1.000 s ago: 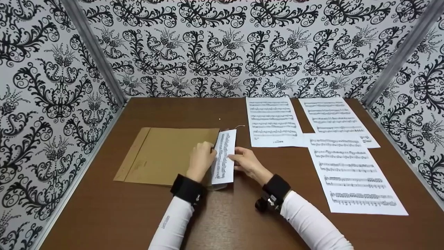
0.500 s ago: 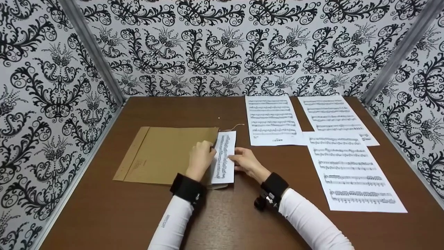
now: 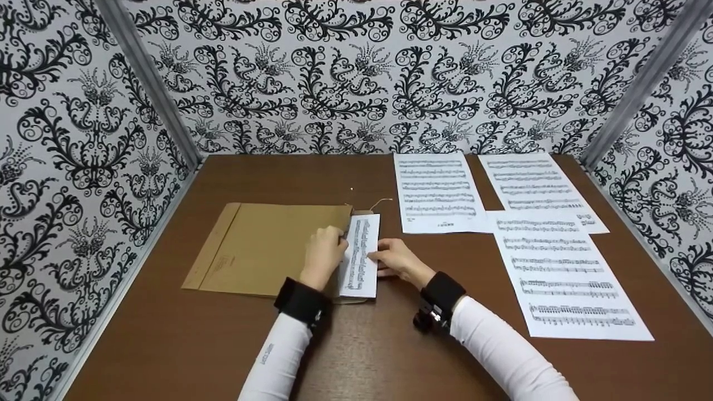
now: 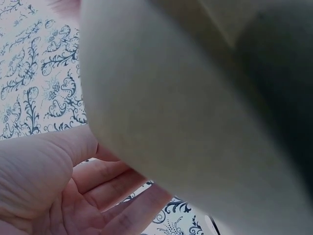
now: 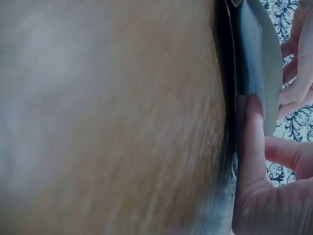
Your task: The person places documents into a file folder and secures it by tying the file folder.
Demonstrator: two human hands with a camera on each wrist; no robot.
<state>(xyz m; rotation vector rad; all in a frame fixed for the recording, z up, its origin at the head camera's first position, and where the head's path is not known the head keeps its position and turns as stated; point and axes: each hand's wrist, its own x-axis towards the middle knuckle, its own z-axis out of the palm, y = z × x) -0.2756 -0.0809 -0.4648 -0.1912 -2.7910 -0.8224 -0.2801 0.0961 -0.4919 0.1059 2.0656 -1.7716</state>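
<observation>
Brown envelope (image 3: 267, 248) – three music sheets (image 3: 437, 192) right, wallpapered walls (image 3: 356, 78)

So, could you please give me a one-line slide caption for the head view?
Both hands, left hand and right hand, hold a sheet of music at the mouth of a brown envelope.
</observation>
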